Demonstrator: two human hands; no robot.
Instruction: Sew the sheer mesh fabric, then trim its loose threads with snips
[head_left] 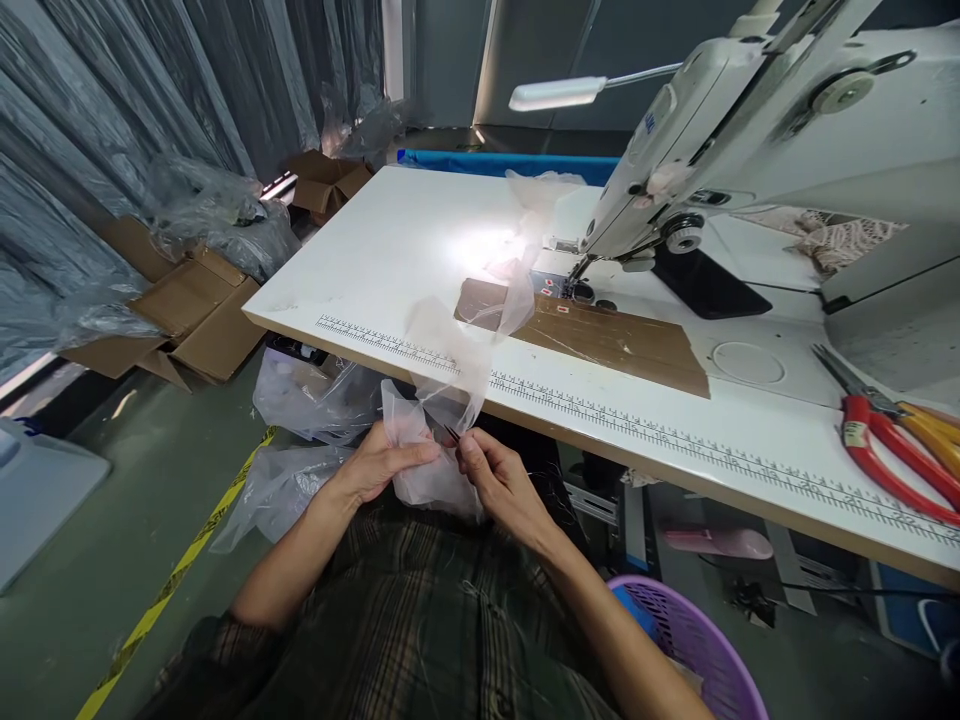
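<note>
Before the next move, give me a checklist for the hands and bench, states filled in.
1. Left hand gripping the sheer white fabric: ok.
2. Right hand holding the small dark pointed tool: ok.
3. Hands away from the white sewing machine: ok.
4. Red-handled metal tool apart from the fabric: ok.
5. Fabric wholly on the white tabletop: not ok, it hangs over the front edge.
6. Fabric free of thread: cannot tell.
</note>
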